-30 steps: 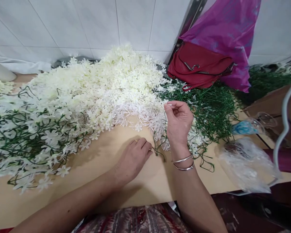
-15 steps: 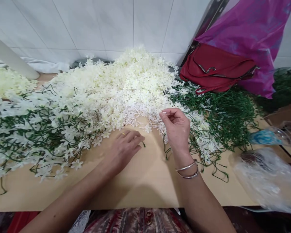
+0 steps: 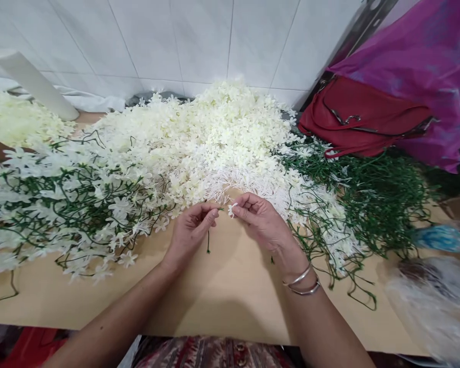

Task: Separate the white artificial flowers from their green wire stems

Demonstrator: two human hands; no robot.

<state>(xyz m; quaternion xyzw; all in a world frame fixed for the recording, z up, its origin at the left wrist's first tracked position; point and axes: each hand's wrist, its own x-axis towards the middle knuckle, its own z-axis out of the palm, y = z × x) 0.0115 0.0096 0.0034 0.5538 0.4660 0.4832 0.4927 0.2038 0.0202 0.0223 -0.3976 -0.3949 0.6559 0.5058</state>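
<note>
My left hand (image 3: 193, 227) pinches a thin green stem (image 3: 209, 243); one end pokes out past the fingertips and the other hangs below. Facing it, my right hand (image 3: 262, 220) holds a small white flower (image 3: 232, 210) between thumb and fingers. A narrow gap separates stem tip and flower. Behind both hands rises a big heap of loose cream-white flowers (image 3: 233, 128), with thin white pieces (image 3: 230, 181) along its front. White flowers on green stems (image 3: 99, 199) are piled at the left. Green stems (image 3: 383, 194) lie heaped at the right.
A red handbag (image 3: 368, 115) and a purple bag (image 3: 417, 66) stand at the back right. Clear plastic (image 3: 437, 301) and a blue-patterned item (image 3: 442, 238) lie at the right. A white roll (image 3: 34, 84) leans at the back left, near the tiled wall (image 3: 199, 41).
My left hand has lifted and now pinches the green stem. My right hand has come down and left, with a white flower now visible in its fingers. The view has shifted slightly.
</note>
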